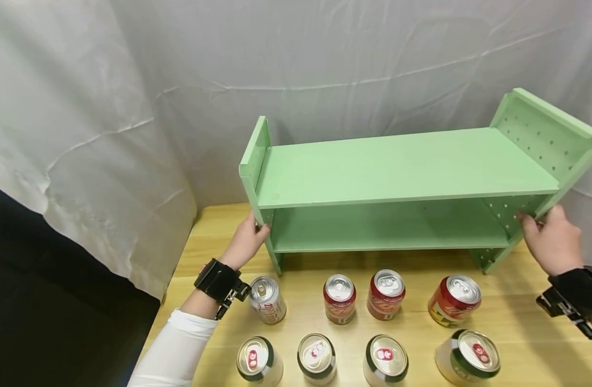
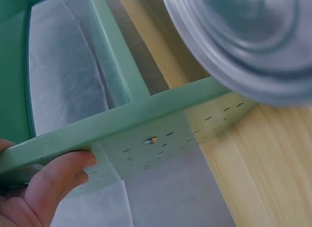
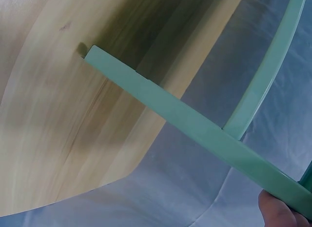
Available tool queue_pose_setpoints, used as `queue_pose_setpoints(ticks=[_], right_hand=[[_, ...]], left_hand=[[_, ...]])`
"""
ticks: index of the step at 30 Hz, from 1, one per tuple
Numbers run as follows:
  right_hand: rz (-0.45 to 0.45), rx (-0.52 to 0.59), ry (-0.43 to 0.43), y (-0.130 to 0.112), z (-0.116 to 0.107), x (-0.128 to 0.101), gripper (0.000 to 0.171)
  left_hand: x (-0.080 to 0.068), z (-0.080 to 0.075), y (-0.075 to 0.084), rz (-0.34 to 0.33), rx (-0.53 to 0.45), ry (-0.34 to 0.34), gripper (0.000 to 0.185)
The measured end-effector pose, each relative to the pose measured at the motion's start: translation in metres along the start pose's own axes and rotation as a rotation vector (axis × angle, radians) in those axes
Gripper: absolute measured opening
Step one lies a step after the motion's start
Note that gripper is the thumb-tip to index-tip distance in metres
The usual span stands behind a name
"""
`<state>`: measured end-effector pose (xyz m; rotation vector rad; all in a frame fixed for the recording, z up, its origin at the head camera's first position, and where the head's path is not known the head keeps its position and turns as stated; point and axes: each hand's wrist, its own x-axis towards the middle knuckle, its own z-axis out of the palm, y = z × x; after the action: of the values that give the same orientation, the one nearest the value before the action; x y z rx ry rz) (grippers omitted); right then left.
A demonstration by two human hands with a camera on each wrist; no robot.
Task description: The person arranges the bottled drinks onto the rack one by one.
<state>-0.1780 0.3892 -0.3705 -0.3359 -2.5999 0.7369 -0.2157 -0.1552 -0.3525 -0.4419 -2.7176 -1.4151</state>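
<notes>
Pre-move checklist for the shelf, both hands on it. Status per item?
1. Left hand grips the left side panel of the shelf: ok; fingers curl round its front edge in the left wrist view.
2. Right hand grips the right side panel: ok in the head view; the wrist view shows only a fingertip on the edge.
3. Shelf boards bare: ok on top; the lower one shows nothing, though it is partly shaded.
4. Shelf feet on the table: cannot tell whether it is resting or lifted.
5. Cans apart from the shelf: ok, eight stand in two rows in front.
6. Nearest can by the left wrist: not ok, close to the wrist strap.
</notes>
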Motion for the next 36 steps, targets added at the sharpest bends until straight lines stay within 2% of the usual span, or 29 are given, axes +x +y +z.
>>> queue_pose_setpoints(ticks=[9,20,31,36], right_hand=[[-0.011,0.005,0.000,-0.009,-0.001,-0.010,0.041],[-0.088,0.014,0.013,-0.016,0.000,-0.017,0.037],[-0.092,0.050,-0.025,-0.019,0.000,-0.023,0.037],[-0.086,0.059,-0.036,-0.020,-0.002,-0.025,0.039]], left_hand=[[-0.009,-0.009,0.003,-0.002,-0.001,0.008,0.045],[-0.020,-0.017,-0.005,-0.019,-0.032,0.007,0.049],[-0.028,-0.019,-0.008,-0.053,-0.017,0.020,0.047],[-0.030,-0.020,-0.008,-0.046,-0.010,0.019,0.047]])
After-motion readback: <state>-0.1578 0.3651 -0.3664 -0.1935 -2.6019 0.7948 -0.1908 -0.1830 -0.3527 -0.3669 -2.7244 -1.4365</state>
